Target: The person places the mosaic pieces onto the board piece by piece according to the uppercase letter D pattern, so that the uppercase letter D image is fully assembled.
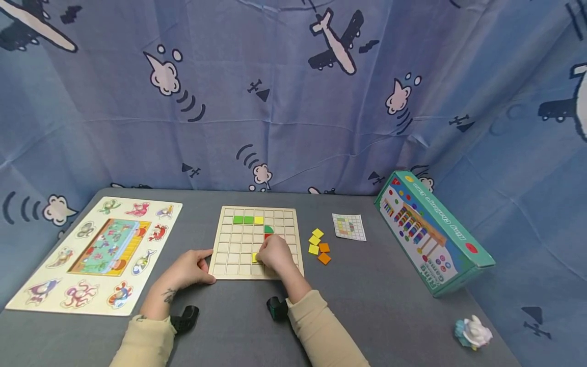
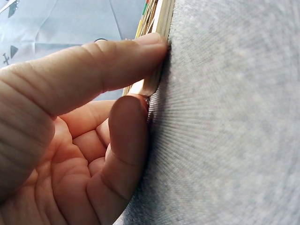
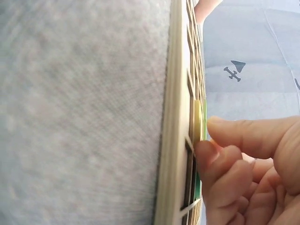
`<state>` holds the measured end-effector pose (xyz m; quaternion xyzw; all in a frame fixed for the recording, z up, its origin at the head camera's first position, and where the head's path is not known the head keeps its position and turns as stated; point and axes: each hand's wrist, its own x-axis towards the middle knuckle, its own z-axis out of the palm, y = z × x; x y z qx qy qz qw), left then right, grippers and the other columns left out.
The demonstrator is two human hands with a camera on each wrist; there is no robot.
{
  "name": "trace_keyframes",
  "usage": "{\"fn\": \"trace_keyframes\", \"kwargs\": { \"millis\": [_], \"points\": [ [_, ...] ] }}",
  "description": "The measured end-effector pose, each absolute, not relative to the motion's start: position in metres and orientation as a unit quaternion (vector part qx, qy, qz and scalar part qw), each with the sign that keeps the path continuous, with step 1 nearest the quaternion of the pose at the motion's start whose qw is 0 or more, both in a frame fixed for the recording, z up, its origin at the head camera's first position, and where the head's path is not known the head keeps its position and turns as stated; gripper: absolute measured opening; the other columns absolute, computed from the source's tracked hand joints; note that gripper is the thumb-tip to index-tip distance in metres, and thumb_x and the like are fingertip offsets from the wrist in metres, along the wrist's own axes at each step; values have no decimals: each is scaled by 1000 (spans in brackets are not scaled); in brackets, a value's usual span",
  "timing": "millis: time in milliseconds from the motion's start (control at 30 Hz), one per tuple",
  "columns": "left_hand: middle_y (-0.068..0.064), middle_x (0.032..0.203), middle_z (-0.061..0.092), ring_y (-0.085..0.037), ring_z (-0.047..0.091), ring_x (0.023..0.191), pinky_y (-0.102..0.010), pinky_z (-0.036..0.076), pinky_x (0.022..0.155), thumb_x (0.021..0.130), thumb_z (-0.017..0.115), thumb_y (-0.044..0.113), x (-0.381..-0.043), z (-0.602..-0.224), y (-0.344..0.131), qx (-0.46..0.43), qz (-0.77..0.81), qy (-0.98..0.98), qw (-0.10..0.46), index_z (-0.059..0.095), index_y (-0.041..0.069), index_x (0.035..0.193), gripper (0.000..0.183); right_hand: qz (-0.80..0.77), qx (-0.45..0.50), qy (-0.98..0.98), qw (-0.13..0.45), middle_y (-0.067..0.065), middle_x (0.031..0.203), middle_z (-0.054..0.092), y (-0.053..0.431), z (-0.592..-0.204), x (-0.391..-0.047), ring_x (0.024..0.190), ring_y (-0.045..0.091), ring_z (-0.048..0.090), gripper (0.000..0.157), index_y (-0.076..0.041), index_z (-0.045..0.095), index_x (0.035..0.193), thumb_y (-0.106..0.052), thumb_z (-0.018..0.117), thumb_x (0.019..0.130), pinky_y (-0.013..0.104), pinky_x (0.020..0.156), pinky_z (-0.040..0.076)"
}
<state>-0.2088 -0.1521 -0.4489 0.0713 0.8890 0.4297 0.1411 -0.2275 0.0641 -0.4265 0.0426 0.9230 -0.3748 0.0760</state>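
On the grey table lies a square wooden grid board. My left hand holds its near left corner, thumb and finger set against the edges. Over the board's near right part, my right hand pinches a yellow square tile between thumb and index finger; the tile stands out beside the fingertips in the right wrist view. Two green tiles and a yellow tile sit in an upper row. A curved green piece lies above a red piece, partly hidden by the right hand.
Several loose yellow tiles and orange tiles lie right of the board, near a printed pattern card. A sea-animal puzzle board lies left. At right stand a green game box and a small figurine.
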Motion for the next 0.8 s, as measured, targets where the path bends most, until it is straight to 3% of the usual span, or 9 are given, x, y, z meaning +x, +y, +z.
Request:
{"fn": "trace_keyframes", "kwargs": {
  "millis": [133, 300, 467, 667, 800],
  "points": [
    [-2, 58, 49, -11, 41, 50, -24, 32, 46, 62, 78, 2, -209, -449, -152, 71, 432, 888, 140, 47, -9, 130, 76, -381, 27, 921, 78, 0, 58, 52, 65, -428, -228, 44, 11, 42, 18, -5, 63, 60, -7, 71, 76, 24, 41, 33],
    [-2, 58, 49, -11, 41, 50, -24, 32, 46, 62, 78, 2, -209, -449, -153, 75, 430, 889, 138, 47, -8, 130, 76, -472, -10, 878, 76, 3, 68, 55, 75, -424, -227, 53, 14, 49, 8, -1, 65, 79, -8, 69, 78, 25, 46, 39],
    [-2, 58, 49, -11, 41, 50, -24, 32, 46, 63, 78, 3, -209, -449, -152, 78, 428, 889, 139, 46, -9, 131, 76, -612, -7, 790, 35, 4, 75, 59, 101, -415, -225, 57, 15, 53, 25, 5, 61, 99, -4, 69, 77, 27, 49, 40],
    [-2, 59, 49, -11, 41, 50, -24, 32, 46, 63, 78, 3, -209, -450, -153, 80, 428, 889, 139, 46, -9, 130, 76, -724, -6, 685, -77, 9, 97, 59, 140, -415, -221, 61, 5, 55, 44, 2, 55, 113, 12, 66, 72, 21, 49, 39],
    [-2, 59, 49, -11, 41, 50, -24, 32, 46, 63, 78, 4, -209, -451, -153, 78, 428, 889, 140, 46, -9, 131, 75, -727, 13, 678, -109, 12, 108, 55, 166, -418, -220, 63, 4, 55, 55, -1, 51, 122, 15, 65, 71, 20, 51, 40]
  ]
}}
